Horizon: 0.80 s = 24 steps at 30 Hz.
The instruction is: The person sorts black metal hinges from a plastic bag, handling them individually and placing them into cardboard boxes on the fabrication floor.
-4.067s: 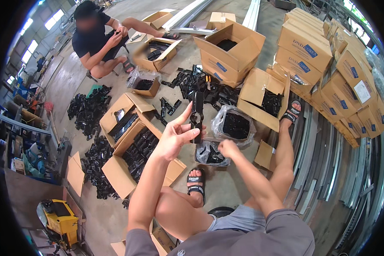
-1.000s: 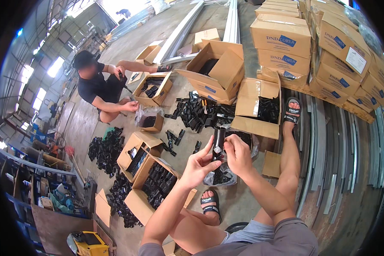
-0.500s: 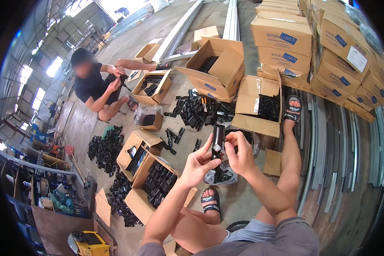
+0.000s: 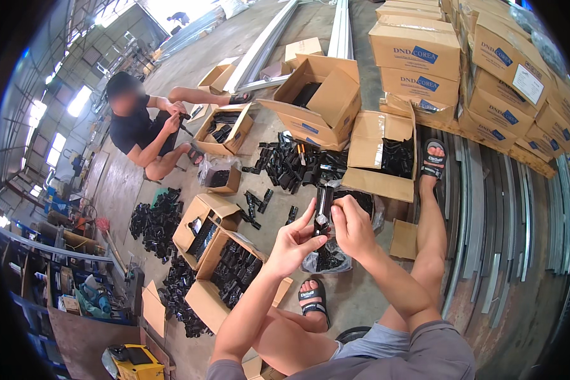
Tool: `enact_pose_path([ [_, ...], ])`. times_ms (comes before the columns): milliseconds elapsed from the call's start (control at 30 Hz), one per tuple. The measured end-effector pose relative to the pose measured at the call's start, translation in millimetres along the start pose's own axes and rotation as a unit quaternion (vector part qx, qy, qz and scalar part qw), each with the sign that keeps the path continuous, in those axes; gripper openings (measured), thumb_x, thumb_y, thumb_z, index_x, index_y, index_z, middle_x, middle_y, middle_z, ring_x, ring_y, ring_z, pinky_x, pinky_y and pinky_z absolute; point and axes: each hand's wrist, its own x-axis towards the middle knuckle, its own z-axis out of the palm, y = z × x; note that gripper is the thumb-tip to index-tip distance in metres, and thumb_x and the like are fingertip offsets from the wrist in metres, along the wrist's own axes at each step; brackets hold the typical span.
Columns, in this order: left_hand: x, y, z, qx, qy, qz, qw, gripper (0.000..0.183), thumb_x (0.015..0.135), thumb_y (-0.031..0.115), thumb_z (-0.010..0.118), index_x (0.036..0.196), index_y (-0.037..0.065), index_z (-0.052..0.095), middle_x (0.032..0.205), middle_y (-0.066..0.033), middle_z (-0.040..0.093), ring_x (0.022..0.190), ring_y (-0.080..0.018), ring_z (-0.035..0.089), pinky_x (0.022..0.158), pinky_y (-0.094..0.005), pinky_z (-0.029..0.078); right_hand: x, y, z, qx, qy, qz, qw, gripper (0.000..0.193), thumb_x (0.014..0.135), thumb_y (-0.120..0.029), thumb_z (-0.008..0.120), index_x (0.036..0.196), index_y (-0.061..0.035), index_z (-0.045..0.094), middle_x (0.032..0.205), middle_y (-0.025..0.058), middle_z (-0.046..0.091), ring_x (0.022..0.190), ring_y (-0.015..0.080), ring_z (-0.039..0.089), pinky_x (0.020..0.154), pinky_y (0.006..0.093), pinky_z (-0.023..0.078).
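My left hand (image 4: 294, 248) grips the lower end of a glossy black bracket-like part (image 4: 324, 200), thumb on one side and fingers on the other. The part stands nearly upright, with a bright, light-coloured spot low on its front. Close against its right side is my right hand (image 4: 357, 233), fingers curled and pressed together; anything small between them is hidden. Beneath both hands, a clear plastic bag (image 4: 339, 263) with small black pieces lies on the floor. Beyond them spreads a pile of similar black parts (image 4: 284, 166).
Open cartons of black parts stand at left (image 4: 204, 294) and ahead (image 4: 360, 120). Another person (image 4: 147, 130) sits at the far left, handling a dark part. Stacked boxes (image 4: 418, 50) rest on a pallet at right, near long metal profiles (image 4: 487, 221).
My right hand's fingers have shifted slightly and curled closer together beside the black part. My left hand keeps its grip, almost unmoved.
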Motion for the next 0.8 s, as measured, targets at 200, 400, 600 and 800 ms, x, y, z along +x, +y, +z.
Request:
enact_pose_path([
  [200,0,0,0,0.034,0.008,0.023,0.999,0.082,0.090,-0.009,0.064,0.158,0.017,0.028,0.115,-0.0041,0.070,0.100,-0.0031,0.056,0.091,-0.0230,0.048,-6,19,-5,0.101,-0.053,0.166,0.980,0.021,0.105,-0.018,0.050,0.099,0.0002,0.059,0.084,0.0086,0.065,0.067,0.0112,0.059,0.059,0.0271,0.046],
  [400,-7,14,-11,0.455,0.025,0.068,0.887,0.070,0.080,-0.005,0.071,0.143,0.019,0.054,0.123,-0.0158,0.068,0.098,-0.0193,0.069,0.089,-0.0319,0.053,8,13,-18,0.246,-0.110,0.181,0.946,0.026,0.100,-0.020,0.063,0.116,-0.0004,0.062,0.088,0.0019,0.064,0.066,0.0046,0.054,0.057,0.0213,0.044],
  [600,-5,6,-27,0.580,0.014,0.148,0.801,0.066,0.075,-0.001,0.070,0.136,0.020,0.061,0.125,-0.0115,0.067,0.106,-0.0321,0.065,0.089,-0.0384,0.055,-8,28,-15,0.252,-0.169,0.294,0.906,0.021,0.089,-0.008,0.074,0.107,0.0013,0.070,0.090,0.0040,0.071,0.075,0.0069,0.065,0.063,0.0224,0.053],
  [800,10,-23,-33,0.038,0.255,-0.001,0.966,0.062,0.087,0.005,0.073,0.144,0.007,0.047,0.139,-0.0234,0.055,0.124,-0.0289,0.058,0.101,-0.0388,0.049,-22,15,12,0.234,0.029,0.251,0.939,0.012,0.087,-0.003,0.076,0.096,0.0032,0.072,0.095,0.0041,0.066,0.072,0.0078,0.064,0.060,0.0217,0.054],
])
